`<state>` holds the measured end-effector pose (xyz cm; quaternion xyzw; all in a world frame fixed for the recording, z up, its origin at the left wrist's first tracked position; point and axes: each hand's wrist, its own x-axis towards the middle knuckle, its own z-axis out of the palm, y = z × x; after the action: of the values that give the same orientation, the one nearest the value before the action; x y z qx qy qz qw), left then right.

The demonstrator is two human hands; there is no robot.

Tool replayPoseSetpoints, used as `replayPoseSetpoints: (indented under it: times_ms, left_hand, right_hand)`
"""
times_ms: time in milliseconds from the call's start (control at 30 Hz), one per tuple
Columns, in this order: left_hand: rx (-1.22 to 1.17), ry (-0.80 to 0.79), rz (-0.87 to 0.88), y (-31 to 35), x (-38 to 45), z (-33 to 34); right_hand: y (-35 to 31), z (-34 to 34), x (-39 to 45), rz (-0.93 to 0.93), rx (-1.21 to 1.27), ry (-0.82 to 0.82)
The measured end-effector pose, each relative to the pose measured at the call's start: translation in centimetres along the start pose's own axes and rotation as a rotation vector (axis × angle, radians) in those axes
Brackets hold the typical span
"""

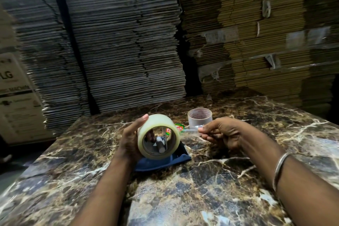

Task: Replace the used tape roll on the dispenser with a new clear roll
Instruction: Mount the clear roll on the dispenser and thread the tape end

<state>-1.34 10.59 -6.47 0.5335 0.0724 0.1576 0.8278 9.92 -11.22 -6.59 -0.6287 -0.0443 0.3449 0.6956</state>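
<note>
The left hand [131,138] cups the new roll [158,136], core facing the camera, above the dispenser [165,161] on the desk [220,180], while the right hand [222,135] pinches its tape end [190,130] shut, drawn rightward; the used core [200,118] stands behind.

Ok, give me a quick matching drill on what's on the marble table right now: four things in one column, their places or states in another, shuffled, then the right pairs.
Things:
1. full clear tape roll
2. empty clear plastic tape core
3. dark blue tape dispenser
4. loose tape end with red and green label

States:
A. lying on the marble table, beneath the roll
B. pinched in the right hand's fingers
C. standing alone further back on the table
D. held in the left hand

Pairs: 1-D, 2-C, 3-A, 4-B
</note>
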Motion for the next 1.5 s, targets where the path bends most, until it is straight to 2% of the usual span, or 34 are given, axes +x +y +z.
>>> replayPoseSetpoints:
  times_ms: [167,300,567,733,933,1200,1400,1500]
  left_hand:
    - [-0.022,-0.056,-0.018,0.1,-0.4,0.1]
    - [-0.091,-0.067,0.033,-0.1,-0.4,0.0]
    - [-0.155,-0.045,0.091,-0.4,-0.4,0.5]
    - [-0.100,-0.092,-0.026,-0.3,-0.5,0.2]
    - [0.054,-0.140,-0.053,0.5,-0.2,-0.4]
    - [0.057,-0.047,-0.103,0.5,-0.3,-0.6]
    - [-0.005,0.065,-0.097,0.4,-0.4,0.3]
    - [-0.018,0.037,-0.087,0.4,-0.4,0.6]
  right_hand:
    - [0.4,0.2,0.4,-0.002,-0.051,0.004]
    - [0.9,0.4,0.7,0.052,-0.100,0.033]
    - [1.0,0.5,0.9,0.059,0.009,0.008]
    - [1.1,0.5,1.3,0.070,0.057,0.029]
    - [1.3,0.3,2.0,0.088,-0.050,0.025]
    - [1.2,0.2,1.7,0.042,-0.094,0.061]
    - [0.7,-0.4,1.6,0.022,-0.034,0.111]
    - [0.7,-0.9,1.7,-0.020,-0.057,0.128]
